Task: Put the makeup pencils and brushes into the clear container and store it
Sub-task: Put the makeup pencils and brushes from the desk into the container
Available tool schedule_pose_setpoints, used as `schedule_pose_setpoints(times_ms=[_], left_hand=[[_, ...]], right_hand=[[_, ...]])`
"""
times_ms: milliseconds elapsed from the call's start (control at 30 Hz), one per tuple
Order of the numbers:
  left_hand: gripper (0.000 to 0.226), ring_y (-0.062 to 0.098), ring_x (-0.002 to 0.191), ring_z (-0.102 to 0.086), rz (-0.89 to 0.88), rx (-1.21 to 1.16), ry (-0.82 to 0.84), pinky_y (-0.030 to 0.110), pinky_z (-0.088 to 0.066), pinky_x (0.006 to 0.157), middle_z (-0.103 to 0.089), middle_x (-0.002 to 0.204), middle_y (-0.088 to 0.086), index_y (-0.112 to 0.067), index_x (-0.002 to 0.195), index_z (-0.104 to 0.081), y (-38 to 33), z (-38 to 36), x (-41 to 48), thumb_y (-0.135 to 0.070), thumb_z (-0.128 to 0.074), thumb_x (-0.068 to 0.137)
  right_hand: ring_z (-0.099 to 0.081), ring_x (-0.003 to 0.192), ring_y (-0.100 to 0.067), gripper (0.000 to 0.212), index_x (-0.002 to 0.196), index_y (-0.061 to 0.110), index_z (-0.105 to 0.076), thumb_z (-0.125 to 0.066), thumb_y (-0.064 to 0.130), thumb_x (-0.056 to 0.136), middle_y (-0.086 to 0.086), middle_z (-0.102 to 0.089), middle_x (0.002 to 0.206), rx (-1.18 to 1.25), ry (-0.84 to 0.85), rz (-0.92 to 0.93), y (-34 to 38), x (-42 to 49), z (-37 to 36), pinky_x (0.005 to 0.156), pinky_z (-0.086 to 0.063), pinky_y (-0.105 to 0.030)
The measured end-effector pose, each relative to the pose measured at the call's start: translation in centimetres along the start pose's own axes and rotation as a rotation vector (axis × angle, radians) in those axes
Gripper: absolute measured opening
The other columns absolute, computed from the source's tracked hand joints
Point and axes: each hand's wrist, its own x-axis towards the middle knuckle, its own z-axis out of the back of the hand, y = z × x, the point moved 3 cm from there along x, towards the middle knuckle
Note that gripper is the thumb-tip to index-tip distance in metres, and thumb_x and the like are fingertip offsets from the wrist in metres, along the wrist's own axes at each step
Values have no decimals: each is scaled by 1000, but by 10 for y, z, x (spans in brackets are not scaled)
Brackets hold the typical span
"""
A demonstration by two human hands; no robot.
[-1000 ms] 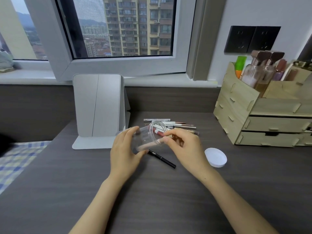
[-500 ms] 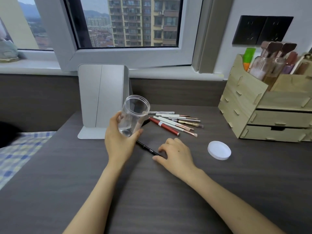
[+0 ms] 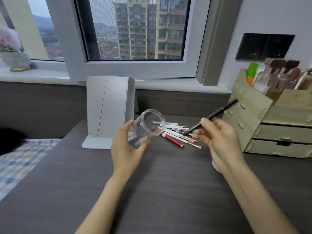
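Note:
My left hand (image 3: 125,149) grips the clear container (image 3: 146,128), lifted off the dark desk and tilted with its open mouth toward the right. My right hand (image 3: 217,139) pinches a black makeup pencil (image 3: 217,113), held in the air to the right of the container's mouth, its lower end pointing toward the container. A pile of several pencils and brushes (image 3: 177,134), among them a red one (image 3: 172,140), lies on the desk behind and between my hands. The container looks empty.
A folded white mirror stand (image 3: 108,108) is behind the container. A wooden drawer organiser (image 3: 273,125) with bottles stands at the right. The white lid (image 3: 215,166) is mostly hidden under my right wrist. A checked cloth (image 3: 20,157) lies left of the desk.
My right hand picked the black pencil up off the desk and raised it toward the container. My left hand tilted the container's mouth to the right.

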Motion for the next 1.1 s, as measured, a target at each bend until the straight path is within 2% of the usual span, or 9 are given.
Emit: schedule_pose_setpoints(times_ms=[67, 167, 267, 367, 567, 667, 767, 933, 1100], left_hand=[[71, 3, 98, -46, -107, 49, 15, -1, -27, 83, -49, 111, -12, -15, 119, -51, -5, -2, -2, -16, -87, 58], [73, 10, 102, -48, -214, 81, 49, 0, -25, 87, -50, 113, -9, -19, 119, -47, -9, -5, -6, -17, -87, 58], [75, 9, 102, -48, -210, 76, 56, 1, -27, 87, -49, 113, -9, -21, 120, -46, -9, -4, -6, -16, -87, 58], [75, 4, 102, -46, -166, 68, 52, 0, -27, 86, -50, 113, -11, -20, 120, -47, -7, -3, -6, -14, -87, 57], [74, -1, 100, -41, -61, 56, 17, 10, -30, 82, -49, 113, -14, -16, 120, -52, -3, -1, -3, -13, -87, 55], [74, 7, 102, -46, -50, 64, 4, 22, -34, 85, -49, 113, -14, -15, 120, -53, -3, 1, -1, -13, -87, 55], [74, 15, 105, -50, -48, 69, 0, 24, -34, 86, -49, 112, -13, -14, 121, -52, -3, 3, 0, -13, -88, 55], [73, 10, 103, -47, -19, 52, -10, 22, -33, 84, -49, 113, -14, -16, 121, -51, -2, 4, 1, -11, -86, 57], [72, 7, 101, -46, 9, 50, -27, 18, -31, 82, -49, 110, -16, -18, 120, -51, 0, 4, 2, -11, -86, 57]], right_hand=[[-66, 51, -15, 21, 75, 11, -51, -56, -5, 86, -4, -60, 62, 51, 30, 120, 19, -8, -15, 53, -58, -23], [-69, 55, -13, 22, 73, 12, -55, -62, -7, 81, -1, -67, 57, -206, 124, 215, 22, -18, -37, 53, -55, -20], [-66, 58, -10, 9, 72, 14, -69, -69, 13, 81, 2, -72, 64, -563, 238, 188, 3, -23, -46, 53, -51, -24], [-66, 74, -18, 11, 76, 21, -74, -67, 29, 80, -3, -75, 80, -782, 249, 221, -8, -24, -46, 69, -52, -35], [-56, 65, -1, 10, 93, 12, -70, -65, 12, 84, 3, -67, 77, -547, 392, 166, -5, -21, -47, 59, -44, -9], [-49, 55, -1, 17, 83, 8, -70, -57, 16, 90, 1, -62, 65, -406, 217, 116, -13, 3, -28, 51, -38, -13], [-51, 60, -13, 25, 68, 7, -68, -57, 19, 87, -2, -62, 61, -774, 24, 160, -44, 35, -3, 61, -43, -30], [-59, 95, -27, 26, 89, 15, -70, -58, 38, 85, -4, -69, 93, -1554, 130, 205, -94, 52, -1, 69, -41, -31], [-49, 110, -28, 36, 108, 9, -61, -53, 39, 90, -9, -61, 114, -1753, 181, 270, -110, 59, -14, 84, -42, -36]])
